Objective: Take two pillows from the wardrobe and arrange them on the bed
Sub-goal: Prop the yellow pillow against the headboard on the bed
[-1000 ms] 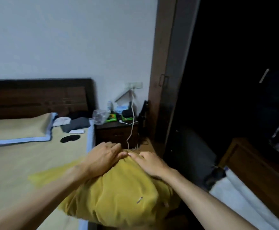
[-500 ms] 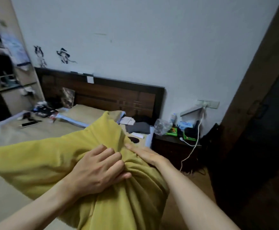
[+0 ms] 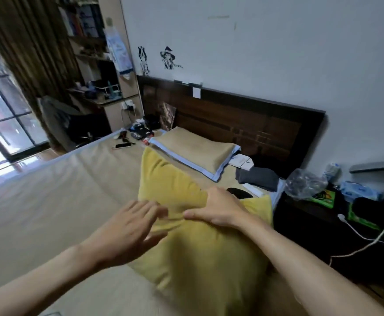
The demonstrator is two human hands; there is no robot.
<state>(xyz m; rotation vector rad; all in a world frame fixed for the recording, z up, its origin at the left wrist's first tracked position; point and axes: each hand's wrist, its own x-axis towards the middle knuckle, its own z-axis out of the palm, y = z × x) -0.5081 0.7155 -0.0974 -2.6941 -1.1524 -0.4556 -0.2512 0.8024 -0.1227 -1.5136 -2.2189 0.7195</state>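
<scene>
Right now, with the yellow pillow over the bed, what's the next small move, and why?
Probably lower the yellow pillow onto the bed toward the headboard. The right hand pinches its top edge, the left hand is spread open, and the tan pillow already lies there.

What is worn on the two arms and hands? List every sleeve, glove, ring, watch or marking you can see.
Nothing shows: the left hand and right hand are bare, without gloves, rings or a watch. Both forearms are uncovered to the frame's edge, with no sleeve, band or marking. The fingers are slightly blurred.

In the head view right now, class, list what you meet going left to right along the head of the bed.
Black phone → tan pillow with blue border → white booklet → folded grey cloth → clear plastic bag → green packet.
</scene>
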